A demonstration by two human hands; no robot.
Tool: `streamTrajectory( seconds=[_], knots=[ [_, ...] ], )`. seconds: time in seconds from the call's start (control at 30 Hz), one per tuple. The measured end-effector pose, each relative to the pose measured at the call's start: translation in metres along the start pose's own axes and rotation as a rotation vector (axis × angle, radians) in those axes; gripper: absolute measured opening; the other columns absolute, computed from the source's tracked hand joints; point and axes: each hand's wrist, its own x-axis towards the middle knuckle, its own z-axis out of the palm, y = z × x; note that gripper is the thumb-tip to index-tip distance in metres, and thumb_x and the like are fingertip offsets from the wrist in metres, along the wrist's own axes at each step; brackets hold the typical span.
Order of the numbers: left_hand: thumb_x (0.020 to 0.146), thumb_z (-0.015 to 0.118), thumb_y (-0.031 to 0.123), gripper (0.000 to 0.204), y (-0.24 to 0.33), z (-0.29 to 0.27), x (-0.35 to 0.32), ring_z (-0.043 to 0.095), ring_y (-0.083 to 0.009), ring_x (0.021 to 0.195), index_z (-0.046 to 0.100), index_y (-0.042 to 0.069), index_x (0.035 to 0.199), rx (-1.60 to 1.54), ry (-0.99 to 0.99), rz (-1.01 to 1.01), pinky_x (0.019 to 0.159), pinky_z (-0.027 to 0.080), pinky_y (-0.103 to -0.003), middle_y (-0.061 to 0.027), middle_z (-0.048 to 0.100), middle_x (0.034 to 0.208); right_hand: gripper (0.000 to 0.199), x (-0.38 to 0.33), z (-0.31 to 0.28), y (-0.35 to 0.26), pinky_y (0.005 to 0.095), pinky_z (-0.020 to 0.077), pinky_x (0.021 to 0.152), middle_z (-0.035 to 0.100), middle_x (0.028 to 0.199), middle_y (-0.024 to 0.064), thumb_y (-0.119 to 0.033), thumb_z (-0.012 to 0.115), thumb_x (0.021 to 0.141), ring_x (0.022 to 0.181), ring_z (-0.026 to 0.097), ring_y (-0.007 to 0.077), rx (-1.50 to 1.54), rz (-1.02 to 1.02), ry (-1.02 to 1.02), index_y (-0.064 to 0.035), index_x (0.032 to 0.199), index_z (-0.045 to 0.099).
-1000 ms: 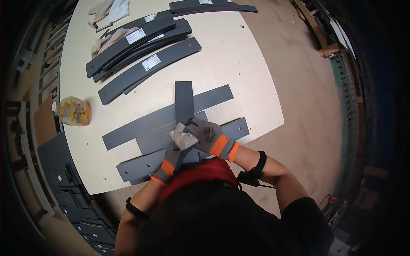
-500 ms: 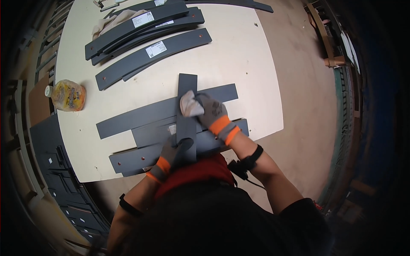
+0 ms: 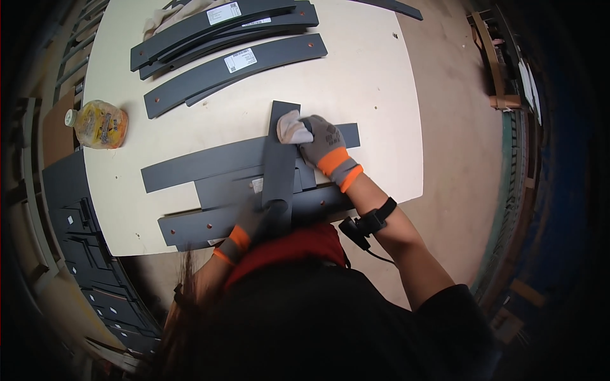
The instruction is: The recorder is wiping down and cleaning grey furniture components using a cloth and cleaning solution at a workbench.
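My right hand (image 3: pixel 323 141), in a grey glove with an orange cuff, is closed around a pale cloth (image 3: pixel 292 130). The cloth presses on the far part of a narrow dark grey board (image 3: pixel 279 162), which points away from me. At the board's near end, my left hand (image 3: pixel 251 214), gloved alike and partly blurred, grips its edge. The narrow board lies across other dark grey pieces: a long curved strip (image 3: pixel 203 163) farther off, a flat piece (image 3: pixel 222 190) in the middle, and a drilled board (image 3: pixel 190 227) nearest me.
A pale table (image 3: pixel 375 70) carries everything. More curved dark boards (image 3: pixel 210 79) with white labels are stacked at its far side, beside a crumpled beige cloth (image 3: pixel 171 20). A plastic bottle of yellow-orange liquid (image 3: pixel 101 125) stands at the left. Dark panels (image 3: pixel 70 209) lean beyond the left edge.
My right hand has slid the cloth farther away along the narrow board. My left hand stays at its near end. The whole view has shifted slightly.
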Motion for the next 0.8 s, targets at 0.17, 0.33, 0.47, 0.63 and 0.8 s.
streamTrajectory(
  seconds=[0.17,0.33,0.47,0.63,0.8],
  knots=[
    [0.088,0.063,0.031,0.038,0.025,0.009,-0.006,0.063,-0.0313,0.086,0.06,-0.001,0.108,0.277,0.052,0.131,0.079,0.05,-0.039,-0.0178,0.066,0.095,0.024,-0.025,0.007,0.003,0.0415,0.0517,0.081,0.066,0.096,0.015,-0.012,0.064,0.074,0.095,0.063,0.0355,0.008,-0.167,-0.042,-0.0075,0.097,0.063],
    [0.092,0.062,0.018,0.035,0.014,-0.005,0.001,0.059,-0.0115,0.092,0.055,0.0,0.121,0.382,-0.069,0.052,0.08,0.051,-0.028,-0.004,0.063,0.107,0.02,0.009,-0.01,-0.009,0.0412,0.0516,0.084,0.066,0.103,0.0156,-0.016,0.061,0.081,0.098,0.063,0.0355,-0.024,0.068,-0.122,-0.0068,0.098,0.065],
    [0.088,0.059,0.035,0.037,0.013,0.002,-0.003,0.061,-0.0349,0.091,0.06,0.0,0.101,0.377,0.028,0.175,0.081,0.048,-0.042,-0.0201,0.064,0.097,0.02,-0.026,-0.004,-0.013,0.0421,0.0515,0.082,0.066,0.104,0.0164,-0.016,0.061,0.081,0.098,0.063,0.0361,-0.033,-0.02,-0.213,-0.0084,0.099,0.064],
    [0.089,0.06,0.034,0.038,-0.001,-0.002,0.004,0.062,-0.0366,0.09,0.059,0.0,0.106,0.463,-0.033,0.217,0.08,0.048,-0.041,-0.0202,0.064,0.098,0.025,-0.024,0.001,-0.008,0.044,0.0515,0.076,0.066,0.093,0.0172,-0.012,0.064,0.072,0.088,0.063,0.039,0.059,-0.036,-0.083,-0.0063,0.096,0.063],
    [0.09,0.061,0.03,0.036,-0.002,0.002,0.0,0.063,-0.0302,0.094,0.058,0.0,0.108,0.236,0.005,0.082,0.081,0.049,-0.038,-0.0173,0.065,0.101,0.026,0.02,-0.003,0.002,0.0443,0.0516,0.077,0.066,0.098,0.0191,-0.015,0.063,0.075,0.087,0.063,0.0397,-0.035,0.006,-0.039,-0.0059,0.1,0.063]
  ],
)
